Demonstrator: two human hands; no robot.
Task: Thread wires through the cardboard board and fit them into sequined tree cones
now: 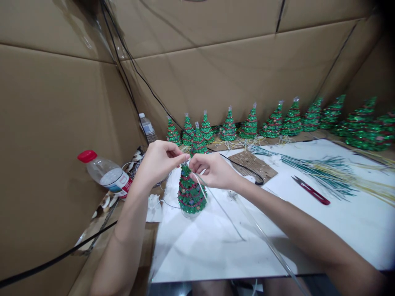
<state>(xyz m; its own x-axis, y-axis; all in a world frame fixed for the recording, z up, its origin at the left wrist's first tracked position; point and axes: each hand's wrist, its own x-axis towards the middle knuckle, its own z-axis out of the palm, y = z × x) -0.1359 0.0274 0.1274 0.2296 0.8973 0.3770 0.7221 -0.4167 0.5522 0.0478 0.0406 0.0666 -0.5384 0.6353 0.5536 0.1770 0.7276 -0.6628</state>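
While upright, tree (191, 191) just beneath the fingers (180, 160).

On the board (191, 257), snips (313, 190) lie right of the front tree (191, 192).

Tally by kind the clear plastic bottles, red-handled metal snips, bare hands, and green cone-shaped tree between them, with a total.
Clear plastic bottles: 2 (red-capped bottle, white-capped bottle)
Red-handled metal snips: 1
Bare hands: 2 (left hand, right hand)
Green cone-shaped tree: 1
Total: 6
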